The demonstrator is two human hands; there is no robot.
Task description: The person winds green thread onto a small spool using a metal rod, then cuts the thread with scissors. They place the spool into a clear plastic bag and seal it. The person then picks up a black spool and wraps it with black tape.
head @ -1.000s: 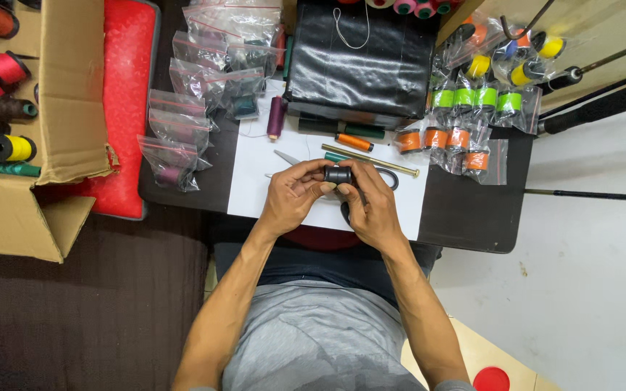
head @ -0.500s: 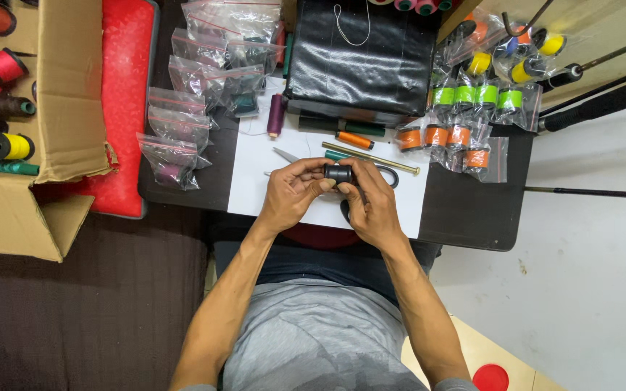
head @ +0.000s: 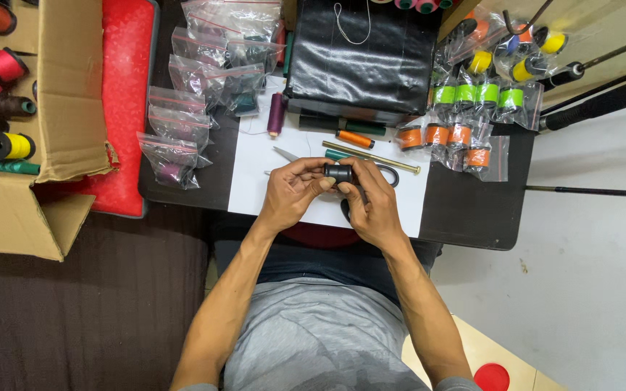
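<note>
Barely shifted since half a second ago: both hands stay in the same spot over the white sheet [head: 255, 181], the small black spool [head: 339, 173] unmoved between them. Gripped at its left end by the left hand [head: 291, 195], fingers [head: 311, 168] curled closed around it; pinched at its right end by the right hand [head: 374, 203], fingers closed on it too. Held just above the sheet, near the middle of the dark counter [head: 472, 210]. Just beyond the hands, scissors [head: 284, 154], a brass rod [head: 371, 157] and an orange spool [head: 355, 139]; farther off, a purple spool [head: 276, 114] and a black pouch [head: 360, 58]. To the far left, clear bags [head: 182, 123] of thread; to the right, bagged orange and green spools [head: 458, 137]. At the far left edge, a cardboard box [head: 74, 87] holding coloured spools.
</note>
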